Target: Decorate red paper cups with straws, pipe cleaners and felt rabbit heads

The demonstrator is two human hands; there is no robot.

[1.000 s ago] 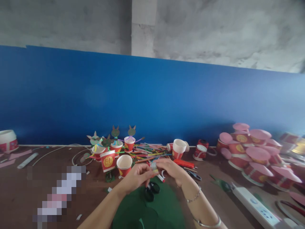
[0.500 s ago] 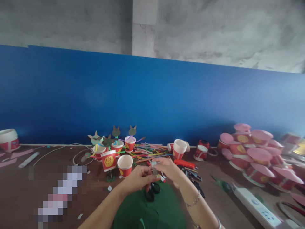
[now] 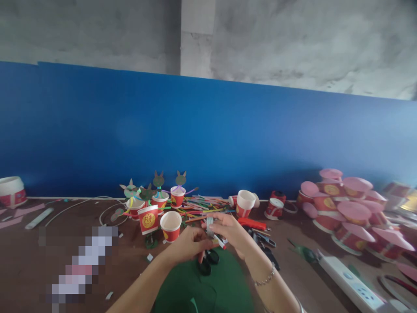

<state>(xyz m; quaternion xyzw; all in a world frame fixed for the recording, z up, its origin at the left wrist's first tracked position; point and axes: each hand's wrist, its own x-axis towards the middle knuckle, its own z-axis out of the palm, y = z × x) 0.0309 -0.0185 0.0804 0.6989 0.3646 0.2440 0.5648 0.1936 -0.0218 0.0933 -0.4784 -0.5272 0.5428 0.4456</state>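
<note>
Over the near middle of the table, my two hands are close together around a small whitish, ribbed thing (image 3: 210, 226), perhaps a tape roll; its kind is unclear. My right hand (image 3: 227, 229) has its fingers closed on it. Just left and nearer, my left hand (image 3: 190, 243) is closed with thumb and fingers pinched; what they hold, if anything, is hidden. Beneath the hands, black-handled scissors (image 3: 205, 266) lie on a green sheet (image 3: 228, 282). A white marker with a red tip (image 3: 220, 242) shows beside my right hand.
Red-and-white paper cups (image 3: 171, 227), some with cat-head cutouts (image 3: 158, 179), stand left of centre. Coloured strips (image 3: 205, 202) lie behind. To the right are a red-orange tool (image 3: 252, 224), cups with pink discs (image 3: 355, 211) and a power strip (image 3: 352, 282). A blue partition (image 3: 208, 139) rises behind.
My right hand has shifted slightly up and left, and more of the whitish ribbed thing and the marker shows. My left hand has barely moved. The things on the table look unchanged.
</note>
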